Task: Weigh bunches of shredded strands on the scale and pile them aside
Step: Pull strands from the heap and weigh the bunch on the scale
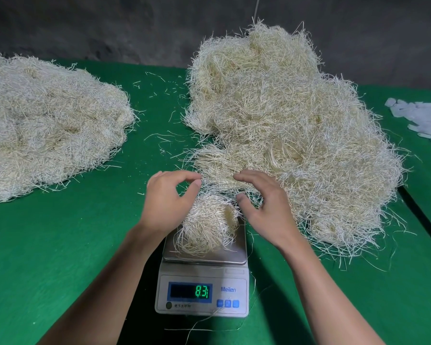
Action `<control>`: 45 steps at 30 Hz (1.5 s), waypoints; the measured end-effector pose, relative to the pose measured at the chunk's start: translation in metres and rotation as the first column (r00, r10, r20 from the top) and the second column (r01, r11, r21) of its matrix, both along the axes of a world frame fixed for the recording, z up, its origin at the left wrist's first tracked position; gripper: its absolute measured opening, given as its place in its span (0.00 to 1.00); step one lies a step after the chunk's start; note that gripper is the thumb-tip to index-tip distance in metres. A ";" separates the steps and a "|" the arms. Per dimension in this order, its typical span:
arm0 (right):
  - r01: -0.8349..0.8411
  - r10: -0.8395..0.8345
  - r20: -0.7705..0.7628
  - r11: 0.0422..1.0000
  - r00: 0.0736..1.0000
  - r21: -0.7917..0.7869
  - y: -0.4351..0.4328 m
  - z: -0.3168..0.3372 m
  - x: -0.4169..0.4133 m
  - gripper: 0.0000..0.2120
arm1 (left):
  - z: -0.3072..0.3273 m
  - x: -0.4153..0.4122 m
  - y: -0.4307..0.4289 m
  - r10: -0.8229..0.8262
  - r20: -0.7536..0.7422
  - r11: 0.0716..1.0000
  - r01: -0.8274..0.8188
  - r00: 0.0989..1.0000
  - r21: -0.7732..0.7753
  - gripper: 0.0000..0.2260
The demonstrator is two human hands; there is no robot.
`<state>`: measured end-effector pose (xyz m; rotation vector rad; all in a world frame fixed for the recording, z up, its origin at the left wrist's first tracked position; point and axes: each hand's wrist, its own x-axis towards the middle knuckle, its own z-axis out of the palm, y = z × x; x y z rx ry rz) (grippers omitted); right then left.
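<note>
A white digital scale [202,292] stands on the green table, its lit display showing green digits. On its steel pan [234,255] lies a small bunch of pale shredded strands [207,227]. My left hand [167,200] hovers over the bunch's left side, thumb and forefinger curled close together at a few strands. My right hand [264,205] sits at the bunch's right, fingers bent and spread over strands at the edge of the big pile [284,125]. Whether either hand truly pinches strands is unclear.
A second large heap of strands [47,125] lies at the left. Loose strands litter the green cloth [47,257] between the heaps. White paper strips [423,118] lie at the far right edge. A dark wall rises behind the table.
</note>
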<state>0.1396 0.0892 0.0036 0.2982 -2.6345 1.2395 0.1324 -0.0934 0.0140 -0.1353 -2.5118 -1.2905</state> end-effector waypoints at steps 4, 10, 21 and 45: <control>-0.004 0.004 -0.009 1.000 1.000 -0.002 0.001 -0.003 -0.001 0.17 | -0.003 -0.001 -0.001 -0.015 0.028 0.999 0.014 0.999 0.036 0.07; 0.045 -0.043 0.034 0.998 0.998 -0.051 0.014 -0.018 -0.009 0.15 | -0.005 -0.003 -0.001 -0.024 0.053 0.999 0.022 0.998 0.038 0.07; 0.379 -0.458 0.119 0.833 0.881 0.403 0.115 -0.047 -0.093 0.27 | 0.007 -0.038 0.049 -0.151 0.054 0.984 0.155 0.987 -0.091 0.08; 0.202 -0.138 0.172 0.874 0.975 -0.441 0.165 0.049 -0.186 0.10 | 0.021 -0.180 0.174 -0.356 0.430 0.555 -0.183 0.830 0.812 0.05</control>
